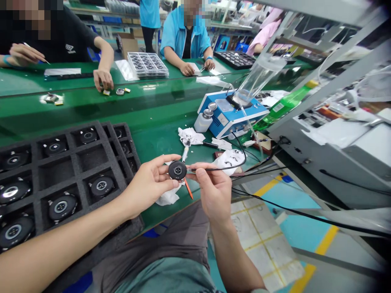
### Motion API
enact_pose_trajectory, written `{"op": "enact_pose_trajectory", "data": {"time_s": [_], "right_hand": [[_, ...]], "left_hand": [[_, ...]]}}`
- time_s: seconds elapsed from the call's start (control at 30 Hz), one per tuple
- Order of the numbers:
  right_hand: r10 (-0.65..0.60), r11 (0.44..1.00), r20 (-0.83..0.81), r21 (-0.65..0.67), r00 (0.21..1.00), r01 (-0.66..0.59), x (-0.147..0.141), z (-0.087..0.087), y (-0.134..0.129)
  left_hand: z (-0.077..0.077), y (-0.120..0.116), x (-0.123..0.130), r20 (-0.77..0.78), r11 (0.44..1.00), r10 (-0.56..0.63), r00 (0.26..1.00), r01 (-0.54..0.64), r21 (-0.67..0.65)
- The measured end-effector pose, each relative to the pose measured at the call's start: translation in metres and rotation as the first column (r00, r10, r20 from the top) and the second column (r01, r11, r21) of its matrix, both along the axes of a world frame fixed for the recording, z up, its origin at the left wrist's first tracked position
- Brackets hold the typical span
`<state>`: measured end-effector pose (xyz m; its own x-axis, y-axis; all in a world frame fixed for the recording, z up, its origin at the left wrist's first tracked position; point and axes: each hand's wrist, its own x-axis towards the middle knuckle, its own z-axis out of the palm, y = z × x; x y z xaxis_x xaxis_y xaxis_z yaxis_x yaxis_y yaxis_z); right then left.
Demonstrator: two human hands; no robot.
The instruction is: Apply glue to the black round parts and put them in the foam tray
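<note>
Two hands work above the green bench [159, 118]. The left hand [146, 185] pinches a round black puck [177, 170] by its edges. The right hand [214, 193] pinches a thin black wire [226, 168] just beside it, fingers [200, 173] pressed together.

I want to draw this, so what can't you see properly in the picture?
All in the head view:
- The underside of the round black disc: the left hand covers it.
- Where the thin black cable ends: the right hand hides it.
- The whole foam tray: the picture's left edge cuts it off.
- The writing on the blue machine's label: too small to read.
</note>
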<state>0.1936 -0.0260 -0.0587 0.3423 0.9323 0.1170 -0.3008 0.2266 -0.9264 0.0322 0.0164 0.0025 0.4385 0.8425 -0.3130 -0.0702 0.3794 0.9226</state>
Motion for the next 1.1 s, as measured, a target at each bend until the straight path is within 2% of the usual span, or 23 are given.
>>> {"op": "enact_pose_trajectory", "data": {"time_s": [1.1], "right_hand": [[0.006,0.999,-0.042,0.032,0.999,-0.004,-0.0035,-0.0014,0.0005]], "left_hand": [[-0.0034,-0.0008,0.0012,0.015,1.0,-0.004,1.0,0.005,-0.021]]}}
